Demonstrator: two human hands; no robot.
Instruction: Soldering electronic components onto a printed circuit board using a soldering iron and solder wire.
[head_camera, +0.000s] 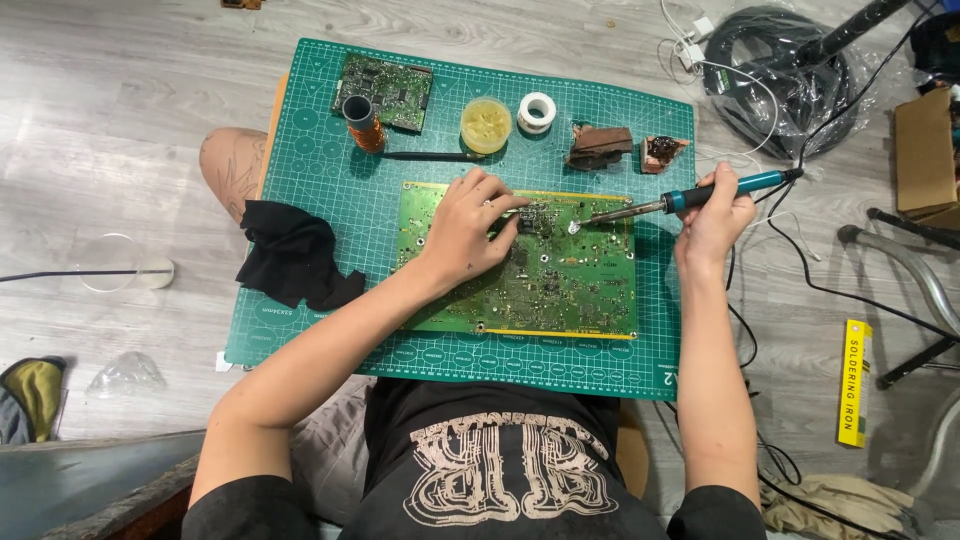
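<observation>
1. On the green cutting mat (300, 330), which covers a small table set on a grey plank floor, lies a large green circuit board (570, 290), flat and square to the person.
2. The left hand (465, 230) rests on the board's upper left part, palm down. Its fingertips (505, 212) pinch a thin, pale, wire-like strand and steer it toward the board's upper middle. The grip is narrow and closed on that strand; the strand is too fine to identify for certain.
3. The right hand (715, 215) is closed, pen-fashion, around the blue handle of a soldering iron (690, 198). The iron slants down to the left, and its tip meets the board at a bright spot just beside the left fingertips.
4. Judgement on progress: work at one joint is under way, with tip and strand brought together at one point. How many joints are finished or outstanding cannot be read off the board at this size.
5. Along the mat's far edge stand a smaller circuit board (395, 90), a coiled iron stand (362, 122), a yellow tub (486, 123), a white spool (537, 112) and two brown blocks.
6. A black cloth (290, 255) lies on the mat's left edge.
</observation>
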